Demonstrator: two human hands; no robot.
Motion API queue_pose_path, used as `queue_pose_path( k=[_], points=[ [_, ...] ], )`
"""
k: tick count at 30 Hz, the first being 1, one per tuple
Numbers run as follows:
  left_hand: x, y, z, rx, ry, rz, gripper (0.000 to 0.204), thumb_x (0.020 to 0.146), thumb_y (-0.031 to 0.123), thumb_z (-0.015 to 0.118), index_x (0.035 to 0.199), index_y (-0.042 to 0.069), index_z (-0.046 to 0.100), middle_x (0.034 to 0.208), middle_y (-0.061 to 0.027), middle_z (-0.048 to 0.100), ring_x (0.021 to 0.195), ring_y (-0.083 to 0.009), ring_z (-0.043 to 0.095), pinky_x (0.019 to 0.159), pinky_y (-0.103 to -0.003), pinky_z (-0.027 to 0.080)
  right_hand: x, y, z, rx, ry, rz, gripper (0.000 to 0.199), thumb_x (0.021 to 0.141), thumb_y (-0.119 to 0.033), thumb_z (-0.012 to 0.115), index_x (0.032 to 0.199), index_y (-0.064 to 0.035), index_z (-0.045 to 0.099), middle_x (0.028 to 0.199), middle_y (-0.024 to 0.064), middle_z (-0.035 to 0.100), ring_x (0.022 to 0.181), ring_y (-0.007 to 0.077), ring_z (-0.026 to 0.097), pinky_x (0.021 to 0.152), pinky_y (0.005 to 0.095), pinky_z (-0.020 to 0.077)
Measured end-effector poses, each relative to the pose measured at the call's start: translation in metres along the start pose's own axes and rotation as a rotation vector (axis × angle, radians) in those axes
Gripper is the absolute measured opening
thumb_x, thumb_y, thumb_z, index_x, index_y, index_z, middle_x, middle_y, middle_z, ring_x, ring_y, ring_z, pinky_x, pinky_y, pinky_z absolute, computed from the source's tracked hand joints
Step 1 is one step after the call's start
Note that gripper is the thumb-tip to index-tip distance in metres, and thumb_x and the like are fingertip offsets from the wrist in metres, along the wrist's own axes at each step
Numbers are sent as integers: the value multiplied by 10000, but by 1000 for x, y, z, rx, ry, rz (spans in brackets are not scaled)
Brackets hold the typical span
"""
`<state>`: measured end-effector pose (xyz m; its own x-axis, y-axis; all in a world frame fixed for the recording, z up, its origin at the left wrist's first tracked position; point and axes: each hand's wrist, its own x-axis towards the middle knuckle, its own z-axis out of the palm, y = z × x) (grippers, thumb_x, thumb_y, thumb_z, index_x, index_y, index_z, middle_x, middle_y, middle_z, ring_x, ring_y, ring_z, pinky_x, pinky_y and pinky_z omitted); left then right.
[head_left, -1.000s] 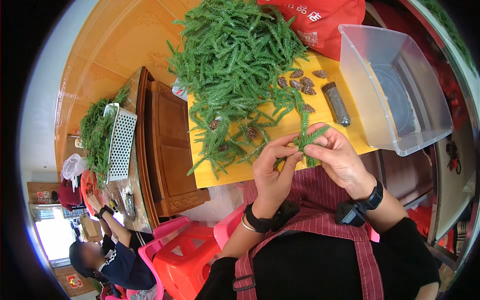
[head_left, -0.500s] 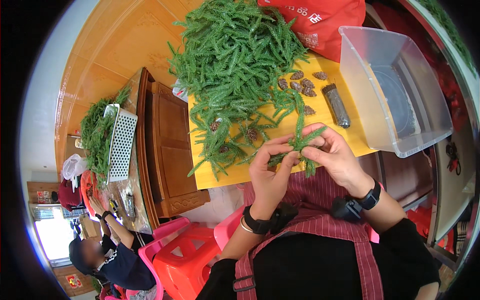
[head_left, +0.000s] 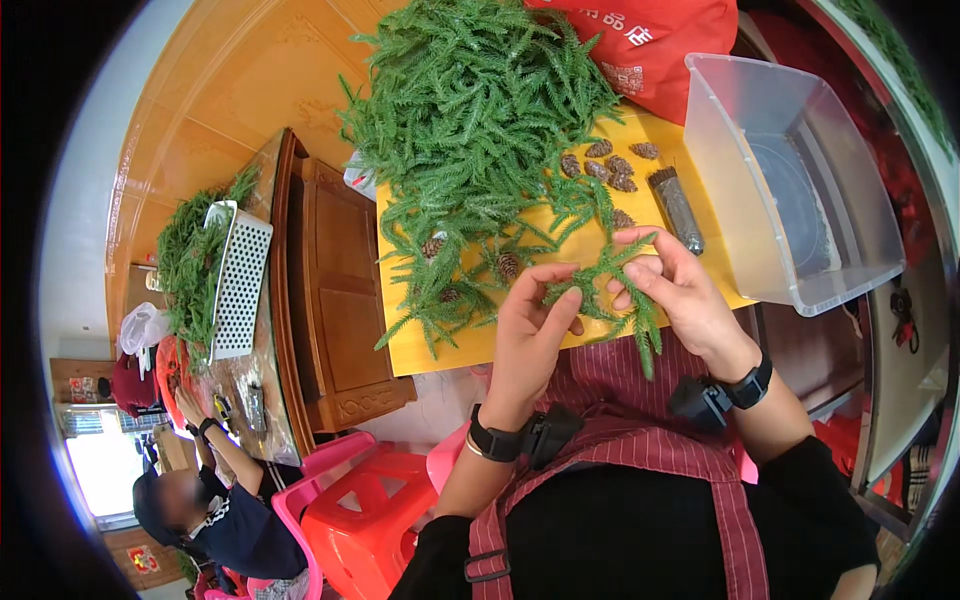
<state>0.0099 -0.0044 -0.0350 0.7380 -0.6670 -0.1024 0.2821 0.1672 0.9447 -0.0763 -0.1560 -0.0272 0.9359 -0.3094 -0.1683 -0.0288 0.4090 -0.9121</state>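
Observation:
Just over the table's near edge, a branched green artificial pine sprig [head_left: 645,335] is held between my two hands. My left hand [head_left: 528,340] pinches its left end between thumb and fingers. The thumb and fingertips of my right hand [head_left: 690,305] close on its right side, with the needled tips spread out around them. Beyond my hands, a large heap of loose pine sprigs [head_left: 480,110] covers the far left of the yellow tabletop [head_left: 420,358]. Left of my hands, a pine cone [head_left: 508,265] sits among a few spread sprigs.
Several pine cones [head_left: 620,182] lie beside a bundle of dark thin wires [head_left: 677,210]. A clear plastic bin [head_left: 800,190] stands at the right, a red bag [head_left: 665,60] behind. At the left, a person [head_left: 240,520] reaches over another table holding a white perforated basket [head_left: 242,285].
My hands have moved a little apart. The sprig has turned, and its branches now spread and hang lower between my fingers.

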Motion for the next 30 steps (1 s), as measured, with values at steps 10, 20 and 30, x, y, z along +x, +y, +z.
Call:
queue_pose_path(
  k=[10,20,30],
  points=[
    [4,0,-11,-15,7,5,216,829,11,552,1039,13,504,999,-34,504,754,-63,498,595,-197,430,0,8,-1,11,-51,45,350,890,-157,493,1199,-28,389,863,71,591,823,122,555,789,258,426],
    [11,-10,-25,63,66,15,210,833,17,549,1039,10,509,990,-17,494,754,-60,510,606,-196,463,5,2,-39,-736,29,-177,318,845,-104,542,1150,-45,475,1032,31,527,1000,130,491,840,266,408],
    [6,-11,-24,1067,238,497,384,739,51,632,1105,38,516,1159,-134,464,958,-220,514,717,-281,445,58,-2,-74,-1352,559,-453,317,814,-104,536,1103,20,500,1069,226,536,953,347,546,773,387,460]
  ],
)
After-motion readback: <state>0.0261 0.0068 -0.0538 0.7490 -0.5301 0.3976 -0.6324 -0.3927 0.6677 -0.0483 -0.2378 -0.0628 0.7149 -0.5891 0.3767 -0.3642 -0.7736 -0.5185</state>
